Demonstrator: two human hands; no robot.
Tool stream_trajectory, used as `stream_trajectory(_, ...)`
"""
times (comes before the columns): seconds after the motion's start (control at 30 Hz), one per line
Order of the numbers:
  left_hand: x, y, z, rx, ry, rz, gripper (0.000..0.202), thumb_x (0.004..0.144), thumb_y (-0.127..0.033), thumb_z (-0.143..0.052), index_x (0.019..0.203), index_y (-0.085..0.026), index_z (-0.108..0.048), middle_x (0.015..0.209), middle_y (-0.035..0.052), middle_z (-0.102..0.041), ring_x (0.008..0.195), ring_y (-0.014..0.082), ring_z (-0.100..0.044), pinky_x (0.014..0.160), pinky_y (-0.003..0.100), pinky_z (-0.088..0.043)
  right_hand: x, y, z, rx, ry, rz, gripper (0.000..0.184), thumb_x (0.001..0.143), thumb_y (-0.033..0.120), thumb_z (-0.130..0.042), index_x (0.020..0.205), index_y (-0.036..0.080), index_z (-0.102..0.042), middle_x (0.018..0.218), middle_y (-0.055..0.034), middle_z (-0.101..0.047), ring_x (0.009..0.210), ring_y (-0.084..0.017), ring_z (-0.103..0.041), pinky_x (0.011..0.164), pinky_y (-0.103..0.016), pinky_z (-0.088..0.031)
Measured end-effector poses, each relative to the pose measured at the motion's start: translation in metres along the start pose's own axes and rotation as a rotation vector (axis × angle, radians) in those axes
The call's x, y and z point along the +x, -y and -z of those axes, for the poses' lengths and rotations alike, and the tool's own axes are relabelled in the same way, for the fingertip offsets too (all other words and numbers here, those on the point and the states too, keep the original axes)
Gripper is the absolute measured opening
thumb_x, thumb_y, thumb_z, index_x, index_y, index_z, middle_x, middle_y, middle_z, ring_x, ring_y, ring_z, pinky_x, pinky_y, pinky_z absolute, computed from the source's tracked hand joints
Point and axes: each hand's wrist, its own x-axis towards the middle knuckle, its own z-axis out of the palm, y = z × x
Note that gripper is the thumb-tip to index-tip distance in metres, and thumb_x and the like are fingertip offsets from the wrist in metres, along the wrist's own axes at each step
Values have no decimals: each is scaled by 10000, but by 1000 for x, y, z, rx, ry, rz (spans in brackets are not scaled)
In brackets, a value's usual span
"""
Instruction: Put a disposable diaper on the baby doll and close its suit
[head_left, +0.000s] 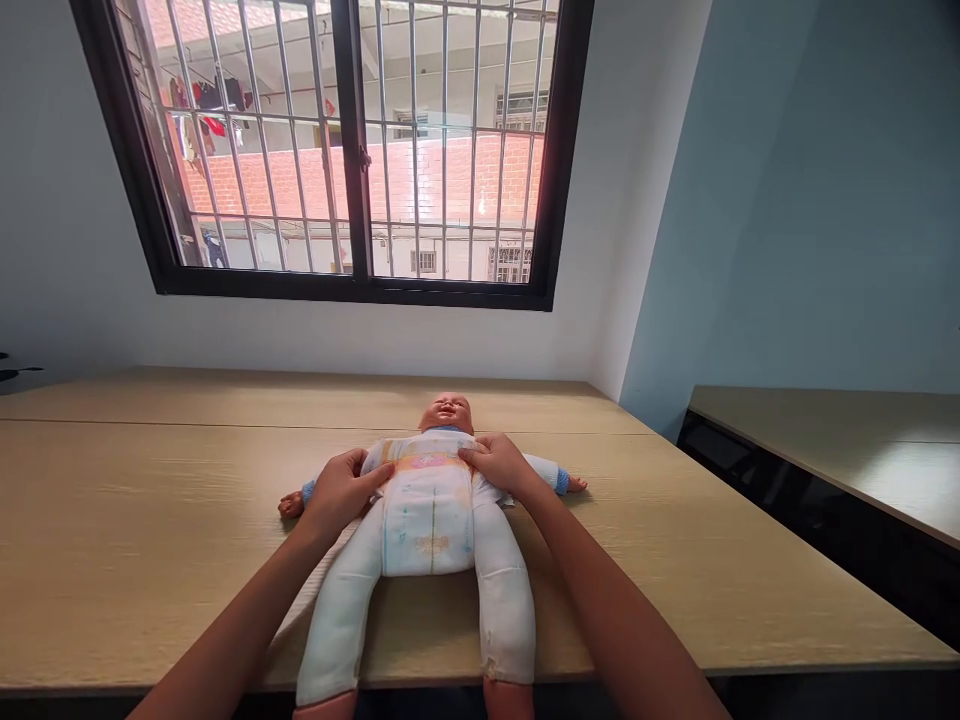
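Observation:
A baby doll (pixel 502 590) with white cloth limbs and blue cuffs lies on its back on the wooden table, head toward the window, feet over the near edge. A white disposable diaper (pixel 429 510) with a printed front covers its belly and crotch. At the diaper's left side, my left hand (pixel 349 487) is closed, thumb on the front of the waist and fingers curled behind. My right hand (pixel 499 462) pinches the upper right side of the diaper, its thumb on the front. The fingers under the diaper's edges are partly hidden.
The wooden table (pixel 187 510) runs back to a wall below a black-framed barred window (pixel 352 285). A second table (pixel 840 430) with a dark side stands to the right, past a gap. Dark thin shapes (pixel 11 370) show at the far left edge.

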Motion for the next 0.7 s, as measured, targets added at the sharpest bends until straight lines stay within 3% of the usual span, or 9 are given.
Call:
stream_trajectory(0.1, 6, 7, 4, 276, -98, -139, 484, 789, -586, -700, 640, -240, -395, 587, -66, -407, 572, 137, -409, 549, 270, -265, -1, 0, 4, -28, -27, 3, 428, 847, 468, -670, 659, 240, -360, 650, 67, -309, 643, -120, -310, 595, -300, -220)
stream_trajectory(0.23, 1, 5, 8, 487, -100, -186, 410, 885, -568, -624, 689, -241, -472, 637, -29, -534, 632, 186, -517, 599, 295, -319, -2, -1, 9, -37, -34, -9, 457, 820, 462, -701, 647, 239, -342, 652, 65, -311, 646, -118, -311, 602, -295, -238)
stream_trajectory(0.33, -4, 1, 8, 549, -123, -205, 310, 883, -538, -666, 921, -242, -582, 770, 6, -640, 730, 243, -627, 642, 316, -401, -1, -4, 11, -48, -21, -19, 455, 815, 479, -707, 646, 234, -364, 652, 62, -330, 647, -120, -323, 607, -293, -248)
stream_trajectory(0.4, -4, 0, 8, 607, -190, -275, 378, 867, -499, -693, 1118, -234, -595, 931, 52, -669, 848, 286, -674, 711, 348, -473, 0, -6, 11, -47, -16, -15, 436, 814, 485, -704, 649, 229, -393, 655, 58, -350, 649, -122, -338, 608, -292, -252)
stream_trajectory(0.47, -2, 0, 9, 679, -245, -355, 423, 865, -469, -695, 1192, -221, -593, 1069, 101, -648, 931, 313, -678, 787, 386, -516, 1, -9, 12, -38, -11, -21, 410, 812, 493, -698, 650, 223, -436, 658, 54, -373, 650, -124, -357, 605, -291, -259)
stream_trajectory(0.6, 4, -1, 11, 734, -238, -454, 269, 896, -395, -646, 1102, -223, -621, 1094, 120, -642, 953, 319, -656, 842, 400, -513, 3, -13, 12, -17, -6, -32, 386, 815, 518, -679, 664, 209, -503, 661, 49, -412, 650, -127, -382, 601, -290, -271)
stream_trajectory(0.7, 8, -7, 8, 705, -139, -471, 114, 935, -322, -552, 1005, -250, -607, 979, 78, -676, 902, 289, -650, 778, 356, -462, 4, -14, 11, 18, -17, -7, 409, 830, 533, -650, 649, 216, -464, 654, 56, -381, 641, -122, -348, 600, -290, -260)
